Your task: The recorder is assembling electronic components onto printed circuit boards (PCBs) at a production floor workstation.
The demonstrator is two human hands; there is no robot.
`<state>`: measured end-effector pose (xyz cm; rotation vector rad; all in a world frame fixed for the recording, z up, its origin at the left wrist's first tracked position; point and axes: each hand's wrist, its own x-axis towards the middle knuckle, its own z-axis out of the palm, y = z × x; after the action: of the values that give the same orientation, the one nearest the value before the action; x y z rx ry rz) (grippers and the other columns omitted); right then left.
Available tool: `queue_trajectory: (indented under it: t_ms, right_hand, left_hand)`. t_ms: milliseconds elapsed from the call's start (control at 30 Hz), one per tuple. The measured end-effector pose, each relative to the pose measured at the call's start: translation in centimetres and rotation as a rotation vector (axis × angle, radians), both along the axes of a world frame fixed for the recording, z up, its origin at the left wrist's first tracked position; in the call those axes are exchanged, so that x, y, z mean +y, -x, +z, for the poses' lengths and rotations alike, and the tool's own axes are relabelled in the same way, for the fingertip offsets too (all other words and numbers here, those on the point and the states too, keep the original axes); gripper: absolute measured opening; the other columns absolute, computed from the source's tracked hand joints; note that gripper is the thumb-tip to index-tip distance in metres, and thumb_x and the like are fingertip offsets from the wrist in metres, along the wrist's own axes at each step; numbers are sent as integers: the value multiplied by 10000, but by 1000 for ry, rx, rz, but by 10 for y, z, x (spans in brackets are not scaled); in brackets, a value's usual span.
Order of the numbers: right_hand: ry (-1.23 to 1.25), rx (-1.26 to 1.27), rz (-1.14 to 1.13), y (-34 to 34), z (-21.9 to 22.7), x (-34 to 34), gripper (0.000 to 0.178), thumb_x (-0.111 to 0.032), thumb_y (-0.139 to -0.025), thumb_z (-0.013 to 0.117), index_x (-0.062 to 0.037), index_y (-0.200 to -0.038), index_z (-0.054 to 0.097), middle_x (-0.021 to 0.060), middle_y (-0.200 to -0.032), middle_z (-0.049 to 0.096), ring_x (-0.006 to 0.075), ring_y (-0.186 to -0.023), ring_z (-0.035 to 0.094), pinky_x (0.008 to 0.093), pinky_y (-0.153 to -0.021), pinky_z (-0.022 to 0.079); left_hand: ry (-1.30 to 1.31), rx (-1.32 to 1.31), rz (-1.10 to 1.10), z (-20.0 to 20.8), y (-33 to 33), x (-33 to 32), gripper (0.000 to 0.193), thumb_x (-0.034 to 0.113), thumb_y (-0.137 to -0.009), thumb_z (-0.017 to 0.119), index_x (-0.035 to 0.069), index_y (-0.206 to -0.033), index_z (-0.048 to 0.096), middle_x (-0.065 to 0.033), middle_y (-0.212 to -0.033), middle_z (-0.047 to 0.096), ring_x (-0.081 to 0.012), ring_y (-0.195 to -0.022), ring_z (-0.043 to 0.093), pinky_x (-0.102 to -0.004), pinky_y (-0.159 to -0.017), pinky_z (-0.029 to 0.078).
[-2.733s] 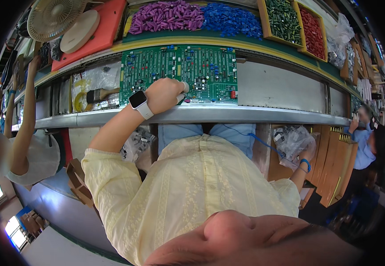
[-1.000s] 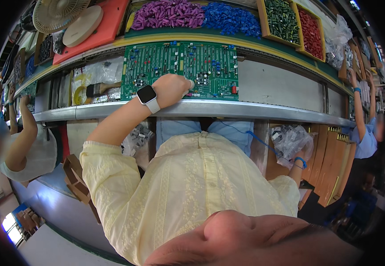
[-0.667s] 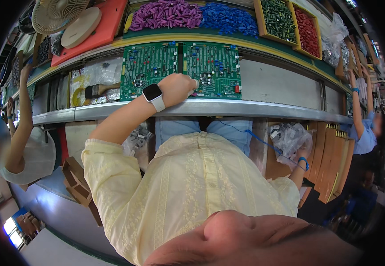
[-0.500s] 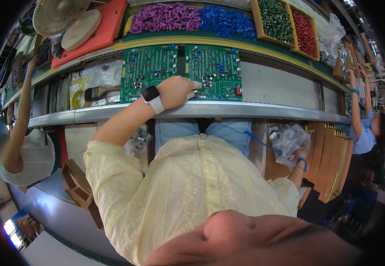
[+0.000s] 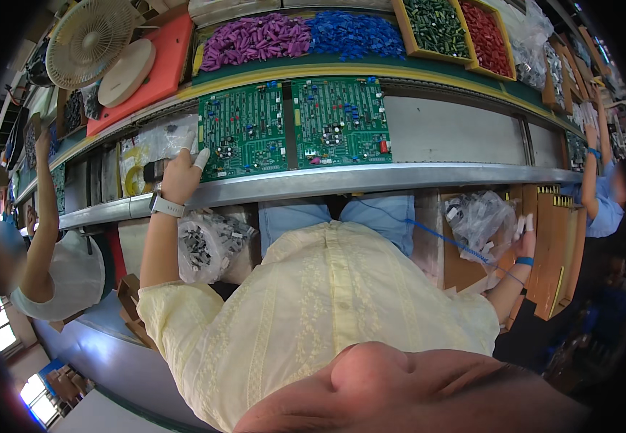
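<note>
Left hand is raised at the left edge of the green circuit board, fingertips touching its lower-left corner; fingers loosely curled, not clamped on anything I can make out (white finger cots on the tips). A second green board lies just to the right of the first, both on the conveyor behind the metal rail. Below the hand, a clear bag of parts. Right hand is low, off to the right beside another plastic bag, fingers extended and apart, holding nothing visible. Above the boards: trays of purple parts and blue parts.
</note>
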<state>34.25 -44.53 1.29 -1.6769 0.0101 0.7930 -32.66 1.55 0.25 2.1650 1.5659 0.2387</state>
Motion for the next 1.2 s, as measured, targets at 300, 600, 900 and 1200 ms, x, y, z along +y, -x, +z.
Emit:
queue_trajectory:
  t_ms: [300,600,900,1200]
  right_hand:
    - [-150,-75,619,142,58,203,337,-322,-877,534,-43,-1064,507,12,-657,462,107,-560,469,251,-508,413]
    - [-79,-256,1063,197,43,300,159,-119,-837,585,-63,-984,569,28,-764,565,81,-662,520,213,-599,433]
    - [-54,-760,1268,226,44,323,290,-38,-760,598,-20,-1047,566,119,-832,582,211,-694,580,307,-648,471]
    - [116,-1067,1457,236,52,335,282,-79,-738,612,-13,-1009,571,185,-922,594,355,-862,557,421,-769,444]
  left_hand:
    - [37,-73,-119,9,-32,-4,630,380,-845,529,-7,-1304,338,-232,-804,625,-384,-761,605,-437,-693,470]
    - [-386,-10,-460,41,-155,42,355,317,-843,520,66,-1091,559,-167,-974,592,-331,-882,577,-412,-741,471]
    - [-517,180,-505,-5,-275,97,242,187,-830,509,34,-987,612,-153,-959,575,-311,-883,572,-399,-733,496]
    - [-513,189,-482,-2,-278,98,198,96,-825,468,33,-978,576,-150,-936,576,-298,-889,584,-388,-672,531]
